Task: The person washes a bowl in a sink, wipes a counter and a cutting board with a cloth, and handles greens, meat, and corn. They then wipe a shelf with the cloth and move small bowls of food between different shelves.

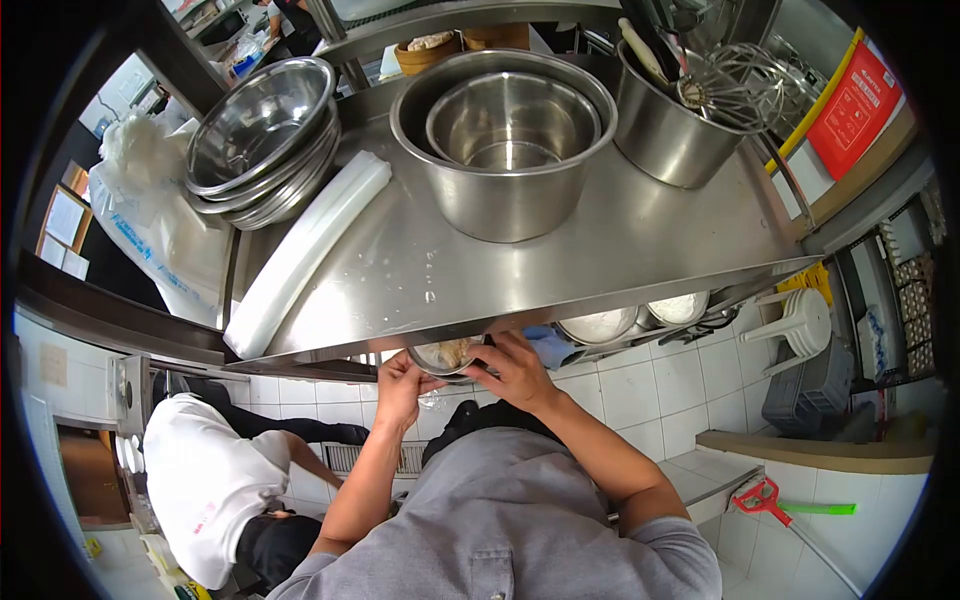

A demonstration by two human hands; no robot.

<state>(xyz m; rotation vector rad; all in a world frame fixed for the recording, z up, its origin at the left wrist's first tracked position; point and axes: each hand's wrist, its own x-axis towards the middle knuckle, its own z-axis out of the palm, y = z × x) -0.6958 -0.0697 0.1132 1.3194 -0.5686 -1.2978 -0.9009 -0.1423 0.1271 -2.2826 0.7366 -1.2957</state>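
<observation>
Just under the front edge of a steel shelf, a small round metal bowl [430, 356] holds some pale, yellowish food [453, 352]. My left hand [398, 390] pinches its left rim between thumb and fingers. At the opposite side, my right hand [517, 372] curls its fingers and thumb round the right rim, close to the food. The shelf edge hides the bowl's far part. Behind my right hand lies a blue cloth-like item [550, 347], partly covered.
On the steel shelf [370, 290] stand nested pots [510, 205], stacked bowls [262, 125], a plastic roll [310, 250] and a utensil pot [665, 150] with whisks. Two containers of white contents [600, 326] sit below. A co-worker in white [205, 480] bends at my left.
</observation>
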